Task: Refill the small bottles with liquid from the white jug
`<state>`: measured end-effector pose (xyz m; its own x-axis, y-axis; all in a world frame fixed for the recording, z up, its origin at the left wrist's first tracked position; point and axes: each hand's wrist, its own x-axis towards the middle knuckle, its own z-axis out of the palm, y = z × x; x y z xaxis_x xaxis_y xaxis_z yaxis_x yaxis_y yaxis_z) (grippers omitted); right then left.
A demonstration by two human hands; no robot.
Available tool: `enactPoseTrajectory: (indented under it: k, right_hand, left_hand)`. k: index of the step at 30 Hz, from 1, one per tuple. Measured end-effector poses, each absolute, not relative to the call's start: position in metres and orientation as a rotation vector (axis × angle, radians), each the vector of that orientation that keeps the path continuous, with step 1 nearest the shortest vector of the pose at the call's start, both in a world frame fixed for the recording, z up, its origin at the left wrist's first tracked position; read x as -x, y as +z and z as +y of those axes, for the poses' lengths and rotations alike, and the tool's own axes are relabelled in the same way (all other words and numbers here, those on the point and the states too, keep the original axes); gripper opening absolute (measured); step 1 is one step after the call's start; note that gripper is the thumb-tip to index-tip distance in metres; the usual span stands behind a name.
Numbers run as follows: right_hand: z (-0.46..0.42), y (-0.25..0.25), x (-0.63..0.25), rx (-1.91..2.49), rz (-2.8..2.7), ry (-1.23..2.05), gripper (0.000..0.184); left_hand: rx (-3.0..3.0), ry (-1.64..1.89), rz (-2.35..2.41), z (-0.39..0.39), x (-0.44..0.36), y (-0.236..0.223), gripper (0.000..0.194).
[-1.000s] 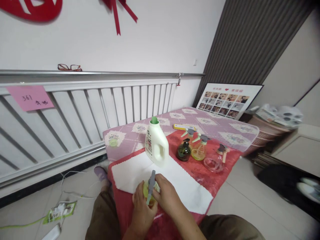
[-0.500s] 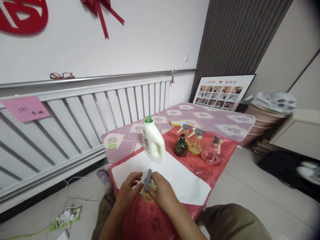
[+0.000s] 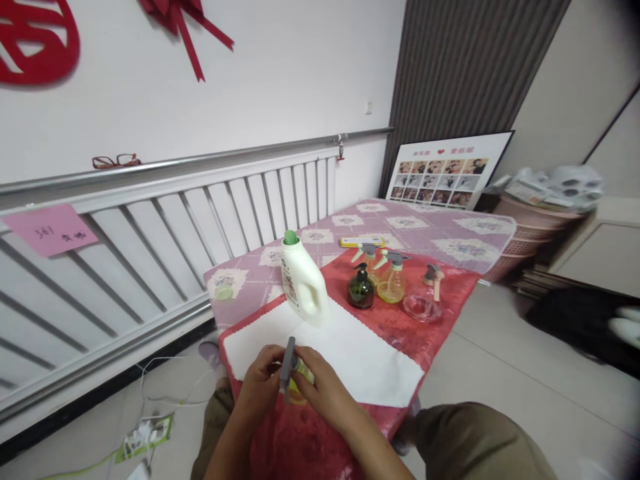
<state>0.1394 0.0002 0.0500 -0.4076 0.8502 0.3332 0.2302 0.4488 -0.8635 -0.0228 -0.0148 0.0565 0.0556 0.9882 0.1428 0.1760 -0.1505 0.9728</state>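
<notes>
A small clear spray bottle (image 3: 304,375) with yellow liquid and a grey trigger head (image 3: 288,363) stands upright close to me, at the front edge of a white sheet. My left hand (image 3: 261,380) closes on the trigger head from the left; its fingertips are partly hidden. Around the neck and upper body, my right hand (image 3: 323,387) grips from the right. Just beyond both hands is a cream jug (image 3: 304,283) with a handle and a green spout, its top uncovered. A pale green round cap (image 3: 223,293) lies at the table's left.
On the red cloth (image 3: 390,327) stand a dark green pump bottle (image 3: 361,290), two grey-headed spray bottles with yellow liquid, and a wide clear spray bottle (image 3: 424,305). A yellow-edged box (image 3: 363,242) lies behind them. A white radiator (image 3: 210,223) runs along the left.
My left hand has moved in from beside the spray bottle and closed on its trigger head. The head has turned slightly and shifted left. The view has tilted a little.
</notes>
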Motion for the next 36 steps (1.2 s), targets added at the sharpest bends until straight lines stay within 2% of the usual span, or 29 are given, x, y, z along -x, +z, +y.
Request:
enactPoseTrajectory:
  k: [13,20,24,32,36]
  right_hand:
    - [0.002,0.06,-0.139,0.951,-1.949,1.023,0.025]
    - [0.004,0.057,-0.133,1.097,-1.907,1.024,0.02]
    - [0.002,0.051,-0.127,1.131,-1.83,1.015,0.02]
    - [-0.001,0.041,-0.118,1.181,-1.678,1.031,0.023]
    - [0.001,0.042,-0.122,1.046,-1.698,1.036,0.021]
  left_hand:
    - [-1.218,1.221,1.254,-0.018,0.024,0.042,0.028]
    - [-1.343,1.155,1.172,-0.021,0.036,0.0,0.054]
    - [-1.346,1.137,1.216,-0.024,0.023,-0.015,0.06]
    - [-1.343,1.285,1.521,-0.032,-0.007,0.001,0.035]
    - [-1.359,1.25,1.511,-0.03,-0.005,-0.004,0.032]
